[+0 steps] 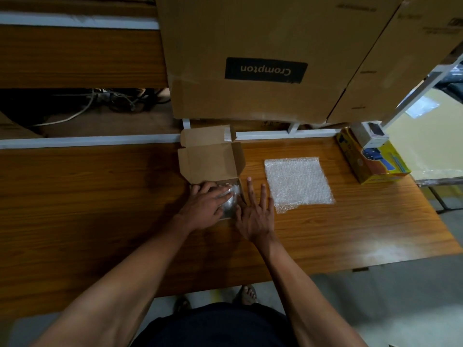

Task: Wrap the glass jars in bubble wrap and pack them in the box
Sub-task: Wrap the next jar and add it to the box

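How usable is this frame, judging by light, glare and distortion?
Head view: dim overall, with the left shelf recess nearly black; glare on the table at right; wide-angle bending of edges; soft focus on the wrapped jar under the left hand.

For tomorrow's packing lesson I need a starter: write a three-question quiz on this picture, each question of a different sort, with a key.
1. True or false: the small cardboard box has its lid flap shut.
2. What does the left hand press on?
A. the yellow carton
B. the bubble-wrapped bundle in the box
C. the flat bubble wrap sheet
3. Fill in: the right hand lies flat with fingers spread, between the box and the ____.

Key
1. False: the flap stands open.
2. B
3. Bubble wrap sheet, which lies on the wooden table to its right.
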`<state>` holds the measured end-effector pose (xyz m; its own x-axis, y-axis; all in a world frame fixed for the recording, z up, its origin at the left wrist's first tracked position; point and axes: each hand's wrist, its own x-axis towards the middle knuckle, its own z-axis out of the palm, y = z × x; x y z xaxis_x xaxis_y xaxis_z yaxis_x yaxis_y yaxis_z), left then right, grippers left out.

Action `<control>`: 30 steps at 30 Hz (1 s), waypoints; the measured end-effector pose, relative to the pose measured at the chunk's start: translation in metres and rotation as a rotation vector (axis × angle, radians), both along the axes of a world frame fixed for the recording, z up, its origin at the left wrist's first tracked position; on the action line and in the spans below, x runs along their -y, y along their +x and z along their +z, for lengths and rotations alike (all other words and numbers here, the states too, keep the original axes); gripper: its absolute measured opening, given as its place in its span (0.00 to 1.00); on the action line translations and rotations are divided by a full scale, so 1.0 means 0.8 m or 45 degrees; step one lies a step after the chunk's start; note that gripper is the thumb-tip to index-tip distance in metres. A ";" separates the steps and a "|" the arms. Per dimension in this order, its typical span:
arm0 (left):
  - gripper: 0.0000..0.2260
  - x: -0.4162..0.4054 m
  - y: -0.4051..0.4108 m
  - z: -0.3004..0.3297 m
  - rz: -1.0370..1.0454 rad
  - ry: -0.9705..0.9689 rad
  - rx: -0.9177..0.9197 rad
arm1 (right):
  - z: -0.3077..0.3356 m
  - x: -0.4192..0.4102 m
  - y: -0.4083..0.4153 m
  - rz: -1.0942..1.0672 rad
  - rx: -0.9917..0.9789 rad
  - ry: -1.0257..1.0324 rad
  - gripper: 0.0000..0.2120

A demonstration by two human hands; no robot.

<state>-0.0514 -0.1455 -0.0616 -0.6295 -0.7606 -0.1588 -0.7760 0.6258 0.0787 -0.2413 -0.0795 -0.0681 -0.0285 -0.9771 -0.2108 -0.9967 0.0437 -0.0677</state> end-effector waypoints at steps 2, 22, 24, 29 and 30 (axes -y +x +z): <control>0.30 -0.003 -0.001 0.000 0.012 0.011 0.001 | -0.003 -0.007 -0.003 -0.007 0.023 0.037 0.29; 0.24 -0.058 0.003 -0.008 0.186 -0.039 -0.074 | -0.005 -0.030 -0.009 0.024 0.074 -0.057 0.27; 0.25 -0.056 0.000 -0.004 0.204 -0.046 -0.072 | -0.005 -0.032 -0.008 0.016 0.095 -0.080 0.26; 0.26 -0.049 -0.002 0.003 0.255 -0.011 -0.003 | -0.001 -0.026 -0.009 0.022 0.066 -0.014 0.27; 0.26 -0.048 -0.002 0.003 0.255 0.007 -0.004 | 0.004 -0.023 -0.008 0.032 0.070 -0.012 0.27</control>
